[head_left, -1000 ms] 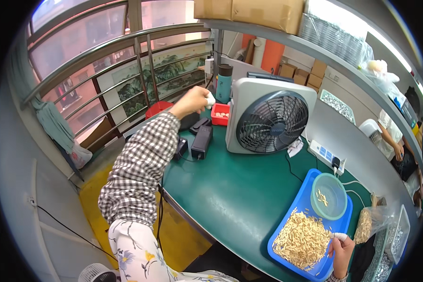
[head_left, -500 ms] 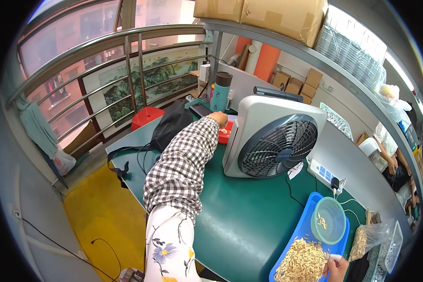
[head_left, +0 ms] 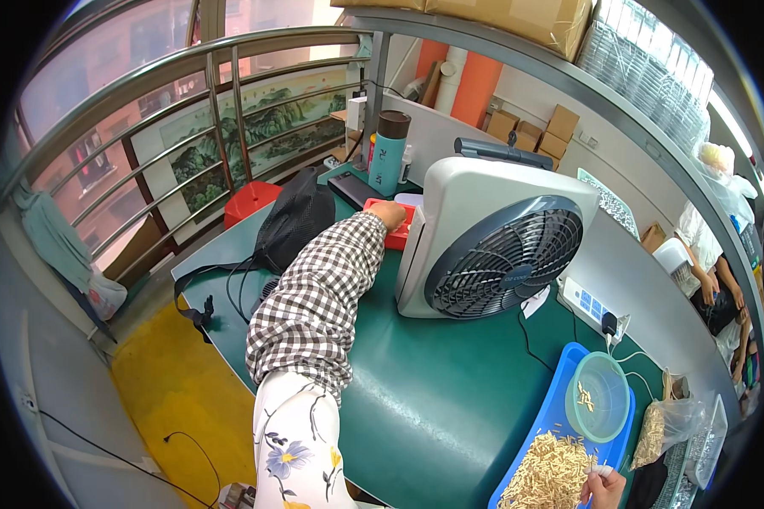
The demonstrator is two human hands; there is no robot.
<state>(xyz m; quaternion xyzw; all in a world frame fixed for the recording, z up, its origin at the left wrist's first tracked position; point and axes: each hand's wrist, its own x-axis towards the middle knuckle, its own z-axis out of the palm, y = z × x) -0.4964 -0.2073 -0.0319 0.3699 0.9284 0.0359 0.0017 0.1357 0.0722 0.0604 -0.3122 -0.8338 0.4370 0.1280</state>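
Since the earlier frame the left hand [head_left: 389, 213] has dropped onto the red box [head_left: 401, 231] behind the box fan [head_left: 494, 237], arm outstretched; finger spread unclear. Right hand [head_left: 603, 486], fingers pinched together, touches the wood pieces [head_left: 547, 477] in the blue tray [head_left: 560, 407].

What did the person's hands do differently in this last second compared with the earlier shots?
The left hand, which a second ago was raised holding something small and white near the teal bottle, has come down onto the red box beside the fan; whether it grips anything now is hidden. The right hand stayed at the blue tray of pale pieces. Fan, bottle and black bag kept their places.
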